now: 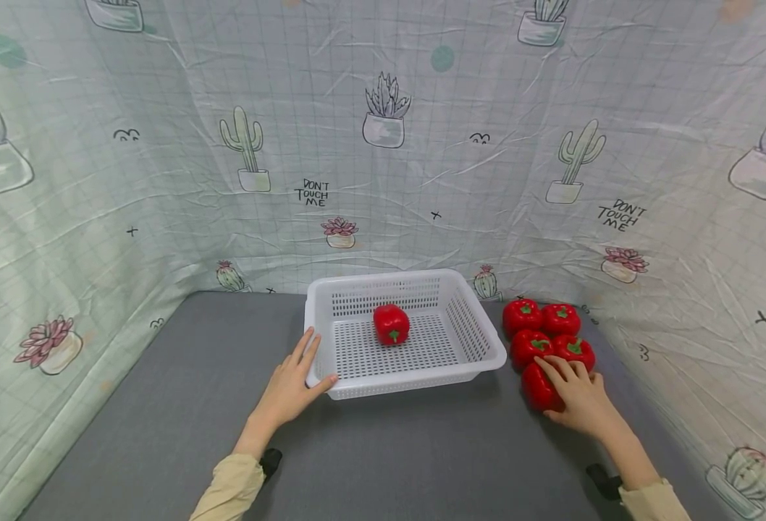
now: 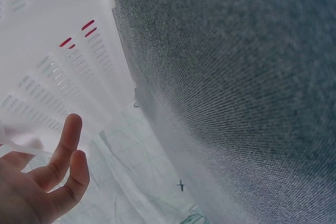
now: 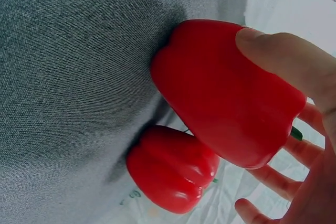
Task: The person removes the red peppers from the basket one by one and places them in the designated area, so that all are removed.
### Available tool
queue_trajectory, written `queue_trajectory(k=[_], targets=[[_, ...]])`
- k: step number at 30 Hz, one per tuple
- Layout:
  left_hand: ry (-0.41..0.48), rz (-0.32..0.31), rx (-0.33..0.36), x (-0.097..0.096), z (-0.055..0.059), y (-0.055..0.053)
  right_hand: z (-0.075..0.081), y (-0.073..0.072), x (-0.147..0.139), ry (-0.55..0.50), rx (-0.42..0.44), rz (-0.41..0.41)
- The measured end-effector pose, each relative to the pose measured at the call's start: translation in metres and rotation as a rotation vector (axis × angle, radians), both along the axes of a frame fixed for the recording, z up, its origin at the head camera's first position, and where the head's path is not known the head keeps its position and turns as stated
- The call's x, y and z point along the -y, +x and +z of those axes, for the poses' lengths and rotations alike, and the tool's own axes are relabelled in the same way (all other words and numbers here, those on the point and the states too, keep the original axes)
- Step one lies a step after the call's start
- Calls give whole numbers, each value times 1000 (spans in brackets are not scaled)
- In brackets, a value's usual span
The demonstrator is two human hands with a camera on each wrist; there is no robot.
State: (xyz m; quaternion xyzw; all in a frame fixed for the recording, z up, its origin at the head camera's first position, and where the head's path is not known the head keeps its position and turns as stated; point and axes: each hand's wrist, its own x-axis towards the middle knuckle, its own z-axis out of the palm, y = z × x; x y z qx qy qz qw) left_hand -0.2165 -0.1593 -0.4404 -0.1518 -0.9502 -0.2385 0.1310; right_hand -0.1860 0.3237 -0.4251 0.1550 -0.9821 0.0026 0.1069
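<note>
A white plastic basket (image 1: 396,387) with slotted walls stands on the grey table, and one red bell pepper (image 1: 391,324) lies inside it. At its left front corner my left hand (image 1: 292,383) rests on the rim, fingers fairly straight and thumb spread along the front edge. Off to the right, my right hand (image 1: 581,401) grips the nearest red bell pepper (image 1: 539,387) of a cluster. The right wrist view shows the thumb on one side of that held pepper (image 3: 226,93), with the fingers partly hidden behind it.
Several more red bell peppers (image 1: 531,347) sit close together beyond my right hand, to the right of the basket. A cloth printed with cacti (image 1: 383,181) hangs behind and along both sides of the grey table (image 1: 181,405).
</note>
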Motion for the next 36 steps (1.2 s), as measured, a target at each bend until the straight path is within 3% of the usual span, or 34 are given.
queue_trajectory(k=[9,27,36], targets=[[5,-2,1,0,-1,-2,1,1,1,10,-49,20],[3,-1,2,0,-2,0,4,4,4,-2,-50,11],[-2,-2,-9,0,-1,0,21,4,15,-4,-111,33]])
